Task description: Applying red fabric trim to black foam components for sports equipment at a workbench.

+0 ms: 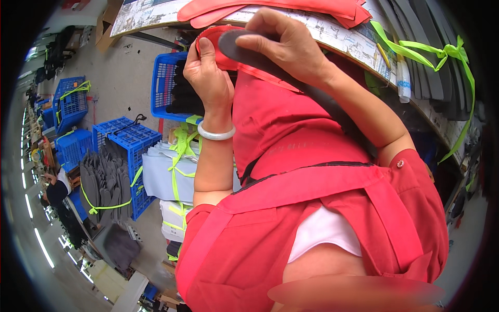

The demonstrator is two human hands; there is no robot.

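Near the table's front edge, my left hand is closed on the edge of a red fabric piece with a rounded, stitched-looking end. A bracelet circles that wrist. My right hand pinches the rounded end of a long dark grey strip between thumb and fingers. The grey end lies over the red piece, touching or nearly so. The strip runs down to the right beneath my right forearm, which hides part of it. More of the red piece hangs below my hands, against my red apron.
Red cut pieces lie on the worn white table. Grey strips with a yellow-green tie and a yellow pen are at right. Blue crates, bundled grey pieces and pale stacks stand at left.
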